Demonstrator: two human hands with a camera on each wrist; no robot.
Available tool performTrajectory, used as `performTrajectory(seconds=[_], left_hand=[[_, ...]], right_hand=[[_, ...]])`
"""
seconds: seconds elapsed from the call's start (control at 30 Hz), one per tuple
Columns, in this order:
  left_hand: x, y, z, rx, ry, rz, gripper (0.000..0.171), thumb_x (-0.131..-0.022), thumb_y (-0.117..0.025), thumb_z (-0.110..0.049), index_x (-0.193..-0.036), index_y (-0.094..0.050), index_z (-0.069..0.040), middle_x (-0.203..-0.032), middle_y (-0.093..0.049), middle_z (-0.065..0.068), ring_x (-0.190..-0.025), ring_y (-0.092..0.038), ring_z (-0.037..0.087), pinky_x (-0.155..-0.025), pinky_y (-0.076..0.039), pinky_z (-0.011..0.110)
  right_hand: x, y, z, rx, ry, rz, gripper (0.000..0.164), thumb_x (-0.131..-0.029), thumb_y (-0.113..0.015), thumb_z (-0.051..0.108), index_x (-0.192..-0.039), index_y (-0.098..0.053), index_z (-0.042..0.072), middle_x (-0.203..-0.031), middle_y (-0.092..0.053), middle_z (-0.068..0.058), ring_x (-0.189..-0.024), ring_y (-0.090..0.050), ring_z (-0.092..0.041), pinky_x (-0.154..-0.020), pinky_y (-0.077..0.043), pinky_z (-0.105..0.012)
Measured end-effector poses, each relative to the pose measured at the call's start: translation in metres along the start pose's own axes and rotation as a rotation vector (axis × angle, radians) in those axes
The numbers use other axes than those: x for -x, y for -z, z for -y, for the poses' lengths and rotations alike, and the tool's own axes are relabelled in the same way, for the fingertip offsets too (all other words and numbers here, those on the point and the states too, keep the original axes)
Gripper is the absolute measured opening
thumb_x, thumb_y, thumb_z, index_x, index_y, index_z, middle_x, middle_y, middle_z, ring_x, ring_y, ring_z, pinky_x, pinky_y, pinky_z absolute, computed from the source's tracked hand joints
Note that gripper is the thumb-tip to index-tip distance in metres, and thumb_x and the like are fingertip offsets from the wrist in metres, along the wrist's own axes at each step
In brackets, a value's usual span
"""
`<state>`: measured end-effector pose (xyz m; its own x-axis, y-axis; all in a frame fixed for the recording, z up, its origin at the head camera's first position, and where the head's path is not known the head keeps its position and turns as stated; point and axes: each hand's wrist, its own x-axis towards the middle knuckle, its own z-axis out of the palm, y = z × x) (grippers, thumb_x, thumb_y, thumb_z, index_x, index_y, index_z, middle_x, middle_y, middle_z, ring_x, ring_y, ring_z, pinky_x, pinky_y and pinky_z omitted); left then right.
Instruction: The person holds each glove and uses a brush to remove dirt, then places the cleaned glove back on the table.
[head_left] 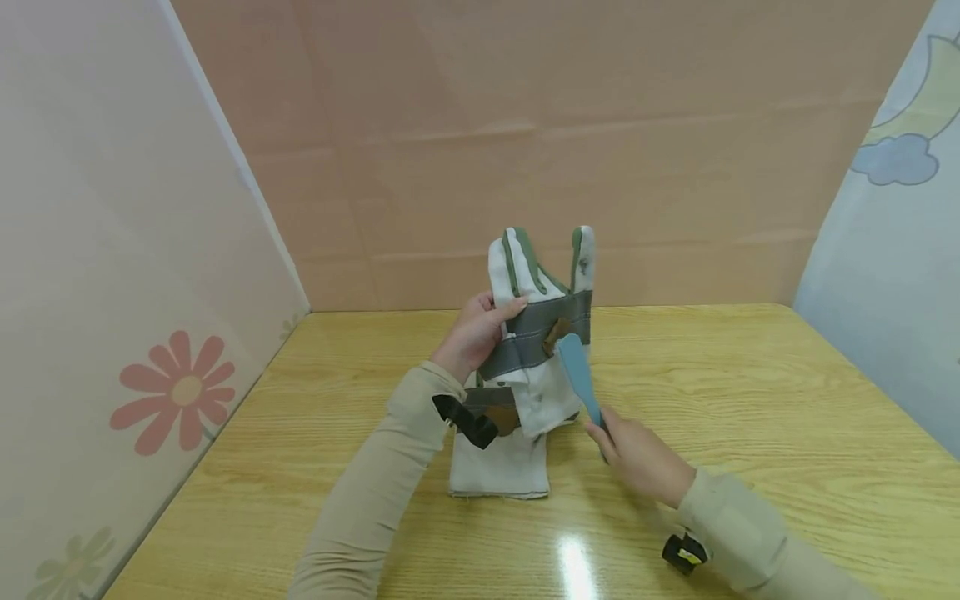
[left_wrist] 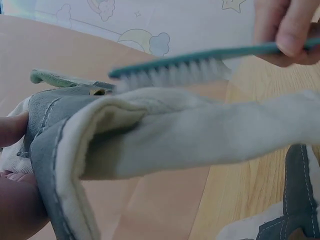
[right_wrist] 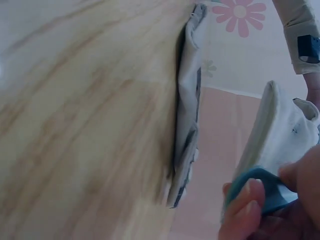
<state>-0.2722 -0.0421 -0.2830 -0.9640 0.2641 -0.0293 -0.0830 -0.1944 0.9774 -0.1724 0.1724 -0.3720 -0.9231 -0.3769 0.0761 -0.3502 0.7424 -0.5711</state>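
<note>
My left hand (head_left: 477, 335) grips a white work glove (head_left: 534, 321) by its side, thumb across the front, holding it raised above the table with the fingers upward. The glove has grey bands, green trim and a brown patch (head_left: 555, 335). My right hand (head_left: 645, 460) holds a blue brush (head_left: 576, 367) by its handle, its head at the glove's lower grey band. In the left wrist view, white bristles (left_wrist: 170, 76) face down close over the glove's cuff (left_wrist: 200, 125). A second, similar glove (head_left: 498, 467) lies flat on the table below, partly hidden by the raised one.
The wooden table (head_left: 360, 358) has a light glare near its front. A plain tan panel (head_left: 562, 150) stands along its back edge. Pale walls with a printed flower (head_left: 183, 392) and a moon and cloud (head_left: 896, 158) rise at the sides.
</note>
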Motion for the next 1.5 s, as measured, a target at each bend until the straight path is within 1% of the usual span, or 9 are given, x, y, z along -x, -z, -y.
performTrajectory(seconds=[0.2, 0.37, 0.57, 0.77, 1.0, 1.13, 1.23, 1.37, 1.5], left_hand=[[-0.001, -0.001, 0.002, 0.001, 0.004, -0.003, 0.008, -0.094, -0.054, -0.009, -0.100, -0.056, -0.005, -0.078, -0.060, -0.009, -0.075, -0.057, 0.002, -0.071, -0.045, 0.019], [0.000, -0.005, 0.003, -0.011, 0.023, 0.010, 0.007, -0.093, -0.056, -0.010, -0.099, -0.057, -0.006, -0.079, -0.061, -0.008, -0.078, -0.057, 0.004, -0.073, -0.045, 0.021], [0.002, -0.009, 0.003, -0.007, 0.007, 0.021, 0.015, -0.094, -0.054, -0.009, -0.107, -0.055, -0.002, -0.081, -0.060, -0.008, -0.079, -0.057, 0.004, -0.074, -0.045, 0.020], [0.003, -0.006, 0.000, -0.015, -0.001, 0.006, 0.014, -0.094, -0.054, -0.011, -0.106, -0.055, -0.004, -0.087, -0.059, -0.007, -0.085, -0.055, 0.004, -0.078, -0.043, 0.020], [0.002, -0.003, -0.002, -0.005, 0.003, 0.015, 0.009, -0.095, -0.053, -0.012, -0.101, -0.055, -0.006, -0.082, -0.060, -0.009, -0.079, -0.057, 0.003, -0.074, -0.045, 0.020], [0.003, -0.001, -0.004, -0.003, -0.017, 0.011, 0.010, -0.095, -0.052, -0.011, -0.103, -0.055, -0.005, -0.080, -0.060, -0.009, -0.076, -0.058, 0.003, -0.072, -0.046, 0.019], [0.003, 0.000, -0.005, 0.006, -0.030, 0.016, 0.008, -0.095, -0.052, -0.009, -0.101, -0.055, -0.006, -0.078, -0.061, -0.009, -0.074, -0.058, 0.003, -0.071, -0.046, 0.019], [0.003, -0.001, -0.005, 0.015, -0.025, 0.018, 0.003, -0.094, -0.053, -0.008, -0.096, -0.056, -0.006, -0.075, -0.061, -0.009, -0.072, -0.058, 0.003, -0.070, -0.046, 0.019], [0.003, -0.005, -0.003, 0.005, -0.008, 0.018, 0.004, -0.093, -0.055, -0.009, -0.095, -0.056, -0.006, -0.076, -0.060, -0.008, -0.074, -0.057, 0.004, -0.071, -0.046, 0.020]], right_hand=[[-0.005, 0.007, 0.009, -0.040, 0.100, -0.147, 0.023, -0.102, -0.038, 0.022, -0.085, -0.040, 0.006, -0.061, -0.036, 0.003, -0.049, -0.028, -0.001, -0.044, -0.031, -0.020], [-0.013, 0.010, 0.016, -0.075, 0.095, -0.195, 0.024, -0.102, -0.038, 0.023, -0.084, -0.039, 0.006, -0.061, -0.033, 0.003, -0.048, -0.028, -0.003, -0.044, -0.031, -0.021], [-0.016, 0.005, 0.017, -0.046, 0.068, -0.130, 0.026, -0.101, -0.038, 0.025, -0.084, -0.040, 0.006, -0.060, -0.033, 0.003, -0.047, -0.028, -0.003, -0.044, -0.031, -0.020], [-0.012, 0.001, 0.012, -0.015, 0.034, -0.074, 0.024, -0.101, -0.039, 0.025, -0.089, -0.043, 0.006, -0.060, -0.035, 0.003, -0.047, -0.028, -0.004, -0.044, -0.029, -0.019], [-0.008, -0.005, 0.001, 0.010, -0.016, -0.009, 0.022, -0.101, -0.039, 0.025, -0.090, -0.043, 0.007, -0.059, -0.032, 0.005, -0.047, -0.028, -0.004, -0.043, -0.029, -0.018], [-0.002, -0.003, -0.001, 0.031, -0.013, 0.003, 0.024, -0.102, -0.038, 0.025, -0.087, -0.042, 0.007, -0.059, -0.033, 0.004, -0.047, -0.029, -0.004, -0.043, -0.030, -0.019], [0.001, 0.001, 0.001, 0.019, 0.012, -0.043, 0.025, -0.102, -0.036, 0.026, -0.087, -0.043, 0.007, -0.060, -0.037, 0.003, -0.048, -0.031, -0.004, -0.044, -0.032, -0.020], [-0.001, 0.008, 0.008, -0.008, 0.106, -0.180, 0.020, -0.101, -0.041, 0.020, -0.090, -0.042, 0.004, -0.061, -0.041, 0.003, -0.048, -0.033, -0.001, -0.044, -0.034, -0.020], [-0.006, 0.014, 0.017, 0.037, 0.173, -0.264, 0.013, -0.098, -0.047, 0.013, -0.092, -0.041, 0.004, -0.060, -0.042, 0.003, -0.047, -0.034, 0.000, -0.044, -0.033, -0.019]])
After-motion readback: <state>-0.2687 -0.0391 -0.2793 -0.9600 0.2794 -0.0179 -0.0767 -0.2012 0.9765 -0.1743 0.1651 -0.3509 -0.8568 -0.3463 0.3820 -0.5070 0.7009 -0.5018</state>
